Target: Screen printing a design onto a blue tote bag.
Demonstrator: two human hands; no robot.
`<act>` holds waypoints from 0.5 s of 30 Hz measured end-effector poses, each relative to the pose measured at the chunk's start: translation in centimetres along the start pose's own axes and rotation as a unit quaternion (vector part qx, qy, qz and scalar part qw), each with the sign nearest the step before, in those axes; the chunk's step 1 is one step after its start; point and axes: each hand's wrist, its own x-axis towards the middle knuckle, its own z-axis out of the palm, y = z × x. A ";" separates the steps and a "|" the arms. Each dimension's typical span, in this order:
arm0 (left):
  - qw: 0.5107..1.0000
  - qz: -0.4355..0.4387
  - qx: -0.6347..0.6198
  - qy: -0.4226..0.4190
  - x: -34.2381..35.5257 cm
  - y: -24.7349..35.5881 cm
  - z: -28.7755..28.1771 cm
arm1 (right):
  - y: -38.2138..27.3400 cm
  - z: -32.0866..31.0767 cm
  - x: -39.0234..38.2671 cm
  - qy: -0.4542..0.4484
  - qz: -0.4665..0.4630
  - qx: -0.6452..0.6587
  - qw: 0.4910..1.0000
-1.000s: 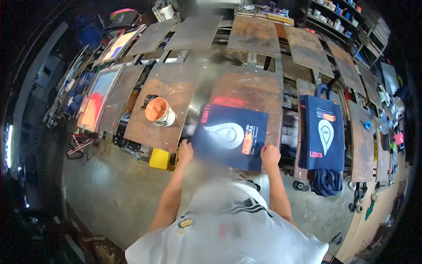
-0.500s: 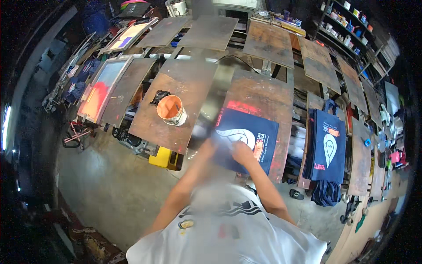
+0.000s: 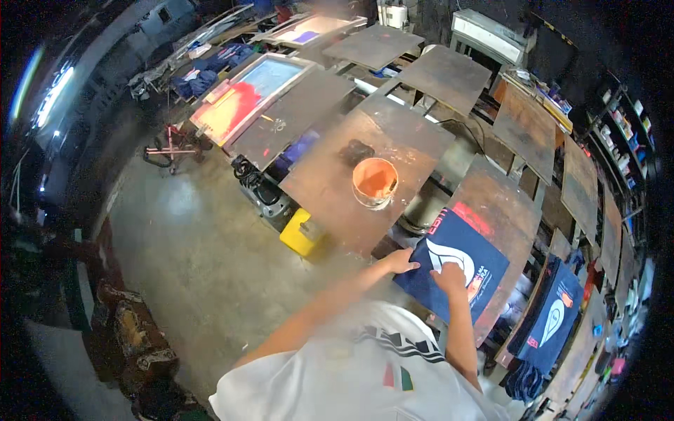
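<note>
A navy fabric bag (image 3: 439,298) with white, red and orange print lies on a brown board (image 3: 502,203). At the bag's left edge, my left hand (image 3: 401,261) has its fingers closed on the fabric. My right hand (image 3: 450,278) rests on the white leaf-shaped print, thumb apart from the fingers; its fingertips are partly hidden. Farther right, a stack of similar navy bags (image 3: 562,333) lies on another board, with dark handles (image 3: 523,382) hanging off its near end.
A bucket with an orange inside (image 3: 375,181) stands on the board to the left, beside a dark crumpled lump (image 3: 357,152). Below that board is a yellow container (image 3: 300,235). Framed screens (image 3: 253,95) lie at the far left. Crowded shelves (image 3: 618,133) stand at the far right.
The view has swung left, so the boards and bags appear farther right. My left hand, blurred before, now shows clearly at the bag's left edge. My right hand stays on the print.
</note>
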 end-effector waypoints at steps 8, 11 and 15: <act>0.995 0.095 -0.007 -0.027 -1.6 0.9 -5.6 | -3.6 -1.0 1.3 -0.043 0.103 -0.033 0.993; 0.998 0.059 -0.010 0.008 -1.2 -0.7 -4.7 | -3.9 -0.1 1.4 -0.025 0.108 -0.032 0.993; 0.992 0.121 -0.001 0.034 -0.9 -0.5 -4.1 | -5.4 -1.9 1.7 -0.032 0.137 -0.022 0.990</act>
